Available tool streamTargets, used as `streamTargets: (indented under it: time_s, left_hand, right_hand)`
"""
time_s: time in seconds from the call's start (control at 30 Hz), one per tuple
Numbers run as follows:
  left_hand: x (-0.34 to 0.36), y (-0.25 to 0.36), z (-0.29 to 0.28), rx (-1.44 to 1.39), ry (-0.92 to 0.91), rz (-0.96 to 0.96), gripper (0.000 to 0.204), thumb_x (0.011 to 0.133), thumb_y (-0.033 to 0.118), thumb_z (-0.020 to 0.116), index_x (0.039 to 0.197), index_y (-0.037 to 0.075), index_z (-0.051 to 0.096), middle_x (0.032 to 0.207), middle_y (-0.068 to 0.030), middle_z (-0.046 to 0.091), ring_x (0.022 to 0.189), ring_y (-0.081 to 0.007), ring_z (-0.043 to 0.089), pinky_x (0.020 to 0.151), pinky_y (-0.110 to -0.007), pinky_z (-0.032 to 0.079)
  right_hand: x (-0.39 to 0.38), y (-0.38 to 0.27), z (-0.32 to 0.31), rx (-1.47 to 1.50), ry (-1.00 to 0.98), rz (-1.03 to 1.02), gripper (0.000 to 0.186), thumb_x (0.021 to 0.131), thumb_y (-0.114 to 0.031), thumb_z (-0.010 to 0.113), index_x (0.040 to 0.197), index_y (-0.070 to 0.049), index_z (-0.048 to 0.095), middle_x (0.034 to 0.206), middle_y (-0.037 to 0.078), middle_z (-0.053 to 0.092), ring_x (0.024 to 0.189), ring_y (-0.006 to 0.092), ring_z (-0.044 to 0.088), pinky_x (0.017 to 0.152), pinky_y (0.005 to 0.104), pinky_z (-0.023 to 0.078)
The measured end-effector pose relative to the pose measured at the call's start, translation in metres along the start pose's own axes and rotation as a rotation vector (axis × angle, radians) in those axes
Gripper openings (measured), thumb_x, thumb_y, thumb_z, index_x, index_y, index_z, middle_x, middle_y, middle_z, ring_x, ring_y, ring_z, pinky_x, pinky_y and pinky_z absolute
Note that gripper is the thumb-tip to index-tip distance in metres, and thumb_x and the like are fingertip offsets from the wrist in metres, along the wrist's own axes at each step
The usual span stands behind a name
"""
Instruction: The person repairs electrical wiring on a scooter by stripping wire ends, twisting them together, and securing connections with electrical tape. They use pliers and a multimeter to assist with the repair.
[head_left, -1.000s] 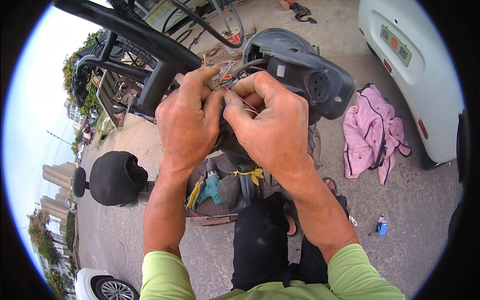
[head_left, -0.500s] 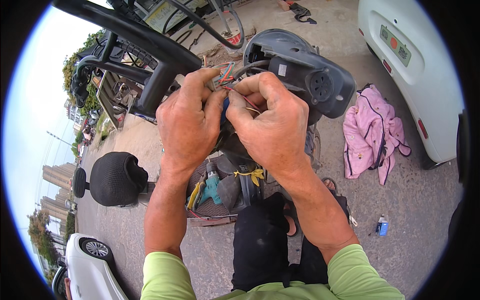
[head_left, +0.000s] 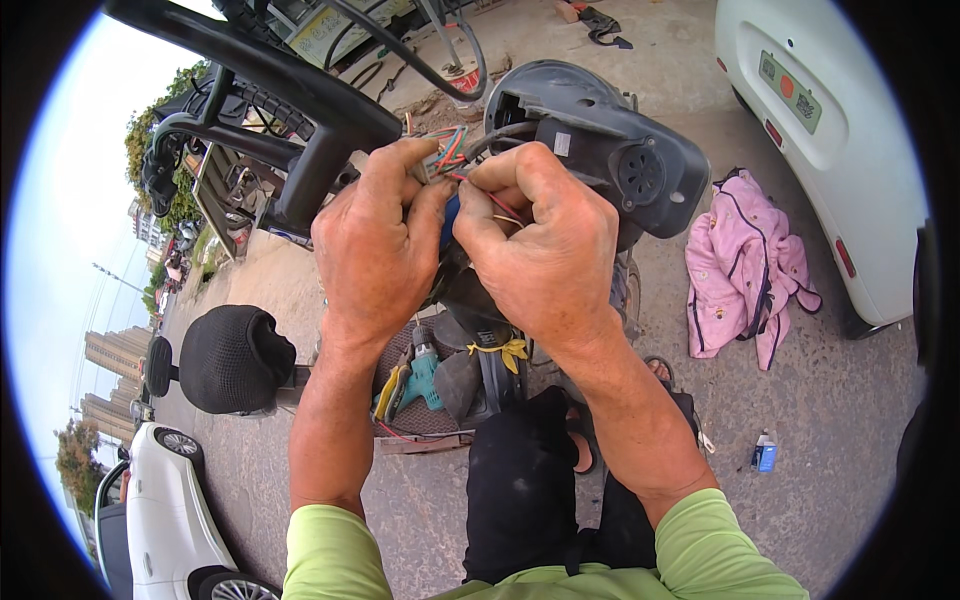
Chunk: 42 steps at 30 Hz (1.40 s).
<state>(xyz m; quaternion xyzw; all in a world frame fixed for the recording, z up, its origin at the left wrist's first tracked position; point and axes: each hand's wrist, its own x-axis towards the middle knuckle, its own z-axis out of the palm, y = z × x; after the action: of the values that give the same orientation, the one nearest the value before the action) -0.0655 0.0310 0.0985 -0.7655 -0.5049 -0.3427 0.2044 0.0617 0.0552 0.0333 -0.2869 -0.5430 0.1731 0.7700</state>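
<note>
My left hand [head_left: 375, 245] is closed in a pinch at the coloured wires [head_left: 452, 148], close to a pale connector piece. Beside it, my right hand [head_left: 545, 245] pinches a thin red wire [head_left: 508, 210], its fingertips almost meeting those of the left. Something blue [head_left: 449, 212] shows between the two hands. The exact contact of the wire ends is hidden by my fingers. Just beyond them sits a black plastic scooter housing [head_left: 610, 140] with a round vented part. A thick black tubular frame [head_left: 290, 90] runs over the left side.
Below my hands, a teal power drill [head_left: 424, 375] and yellow-handled pliers [head_left: 393, 390] lie on the scooter's footboard mat. A black mesh-covered pad [head_left: 232, 358] is at left. A pink garment [head_left: 745, 265], a small blue box [head_left: 765, 455] and a white vehicle [head_left: 850, 130] are at right.
The white car at the lower left has rolled past, so more of its side and a second wheel show. My hands stay almost still at the wires.
</note>
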Motion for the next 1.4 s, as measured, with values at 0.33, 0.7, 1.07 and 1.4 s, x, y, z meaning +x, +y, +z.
streamTargets:
  time_s: [0.33, 0.7, 1.07, 1.4]
  left_hand:
    - [0.0001, -0.0025, 0.0025, -0.017, 0.032, 0.030, 0.032, 0.085, 0.004, 0.076, 0.115, 0.006, 0.068, 0.069, -0.0074, 0.064, 0.063, -0.0253, 0.065, 0.061, -0.037, 0.050]
    - [-0.0011, -0.0016, -0.0007, 0.011, 0.001, 0.008, 0.031, 0.088, 0.001, 0.072, 0.118, 0.005, 0.068, 0.074, -0.0082, 0.069, 0.067, -0.0179, 0.067, 0.066, -0.032, 0.053]
    - [-0.0011, -0.0016, 0.0011, -0.007, 0.025, 0.027, 0.031, 0.086, 0.004, 0.073, 0.116, 0.007, 0.067, 0.070, -0.0077, 0.064, 0.065, -0.0266, 0.066, 0.063, -0.038, 0.051]
    - [-0.0015, -0.0023, 0.0014, -0.028, 0.025, 0.014, 0.031, 0.086, 0.004, 0.073, 0.116, 0.006, 0.067, 0.070, -0.0081, 0.064, 0.065, -0.0264, 0.066, 0.063, -0.038, 0.051]
  right_hand:
    - [-0.0013, 0.0017, 0.0041, 0.030, 0.016, -0.005, 0.016, 0.078, -0.002, 0.076, 0.084, -0.006, 0.062, 0.073, 0.007, 0.069, 0.059, 0.0235, 0.069, 0.053, 0.0342, 0.052]
    - [-0.0029, -0.0007, 0.0026, 0.057, -0.039, 0.039, 0.014, 0.078, -0.002, 0.076, 0.084, -0.005, 0.063, 0.072, 0.008, 0.070, 0.059, 0.0241, 0.069, 0.052, 0.0349, 0.052]
    - [-0.0032, -0.0004, 0.0023, 0.097, -0.084, 0.076, 0.013, 0.079, -0.004, 0.076, 0.087, -0.003, 0.065, 0.073, 0.010, 0.071, 0.061, 0.0249, 0.071, 0.054, 0.0349, 0.054]
    - [-0.0026, -0.0026, 0.0005, 0.068, -0.091, 0.126, 0.013, 0.081, -0.005, 0.076, 0.091, -0.001, 0.068, 0.073, 0.011, 0.072, 0.062, 0.0208, 0.070, 0.056, 0.0328, 0.054]
